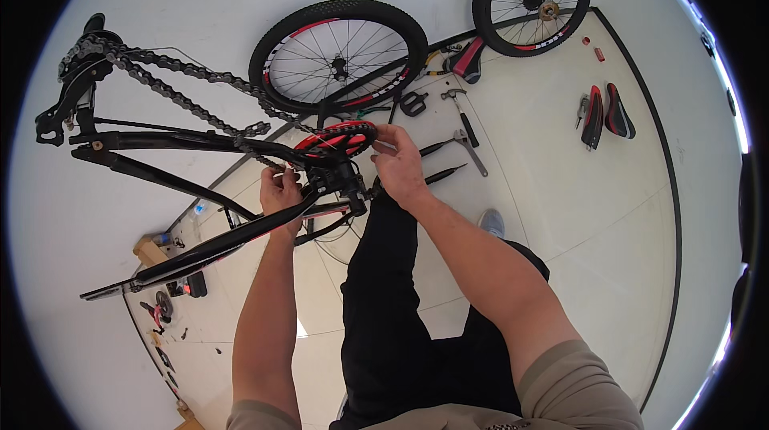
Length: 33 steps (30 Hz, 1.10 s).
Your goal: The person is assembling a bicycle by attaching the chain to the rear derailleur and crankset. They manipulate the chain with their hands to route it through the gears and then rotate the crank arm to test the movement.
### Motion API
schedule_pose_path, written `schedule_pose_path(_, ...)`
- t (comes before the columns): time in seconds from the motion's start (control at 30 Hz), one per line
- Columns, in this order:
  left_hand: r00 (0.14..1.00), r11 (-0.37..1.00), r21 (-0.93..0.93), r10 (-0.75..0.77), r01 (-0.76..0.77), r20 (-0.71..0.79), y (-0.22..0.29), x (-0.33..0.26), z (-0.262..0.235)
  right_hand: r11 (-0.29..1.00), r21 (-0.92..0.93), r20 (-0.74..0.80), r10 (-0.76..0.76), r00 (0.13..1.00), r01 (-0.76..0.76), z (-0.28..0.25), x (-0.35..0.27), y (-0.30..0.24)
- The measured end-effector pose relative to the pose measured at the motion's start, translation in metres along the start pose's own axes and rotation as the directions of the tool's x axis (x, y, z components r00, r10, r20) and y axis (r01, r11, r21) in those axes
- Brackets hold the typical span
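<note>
The bike chain [210, 74] hangs from far left to the middle. My left hand [280, 193] bunches its fingers near the chain's low end. My half-curled right hand [399, 165] touches the red ring [351, 142]. I can't tell if either grips.

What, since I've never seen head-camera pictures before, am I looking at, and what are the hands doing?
There's no robot here, just a person's bare hands, in one picture. A fisheye camera worn on the head looks down, so edges bend. A black bicycle frame fills the left side. The right hand touches the rim of a red-and-black chainring; the left hand is near the lower end of the chain. How firmly either grips is hard to tell. On the pale floor lie a hammer, an adjustable wrench and saddles.
</note>
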<state>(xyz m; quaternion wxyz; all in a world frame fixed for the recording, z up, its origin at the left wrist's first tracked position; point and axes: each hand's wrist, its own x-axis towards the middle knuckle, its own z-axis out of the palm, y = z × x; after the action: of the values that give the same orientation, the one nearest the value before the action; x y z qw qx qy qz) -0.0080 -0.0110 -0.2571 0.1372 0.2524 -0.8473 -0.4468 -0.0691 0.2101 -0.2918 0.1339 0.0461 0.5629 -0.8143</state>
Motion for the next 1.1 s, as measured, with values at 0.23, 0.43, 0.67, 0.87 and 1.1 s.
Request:
schedule_pose_path(0.23, 0.992, 0.997, -0.014, -0.069, 0.071, 0.108, 0.0, 0.007, 0.001, 1.0, 0.016, 0.004, -0.013, 1.0, 0.013, 0.002, 0.001, 0.001)
schedule_pose_path(0.43, 0.994, 0.975, -0.203, -0.104, 0.094, -0.04, 0.001, 0.002, -0.005, 0.999, 0.046, -0.026, 0.015, 1.0, -0.014, 0.003, 0.004, 0.001)
schedule_pose_path(0.67, 0.987, 0.939, -0.325, -0.144, 0.113, -0.072, 0.0, -0.003, -0.011, 0.997, 0.002, -0.077, 0.083, 0.994, -0.083, 0.004, 0.006, 0.006)
schedule_pose_path(0.87, 0.987, 0.901, -0.43, -0.117, 0.06, -0.107, -0.013, -0.002, -0.007, 0.997, -0.012, -0.051, 0.07, 0.996, -0.07, 0.007, 0.003, 0.003)
schedule_pose_path(1.1, 0.98, 0.82, -0.555, -0.197, 0.142, -0.041, 0.011, -0.006, -0.013, 0.994, 0.034, -0.017, 0.101, 0.995, -0.1, 0.005, -0.003, -0.005)
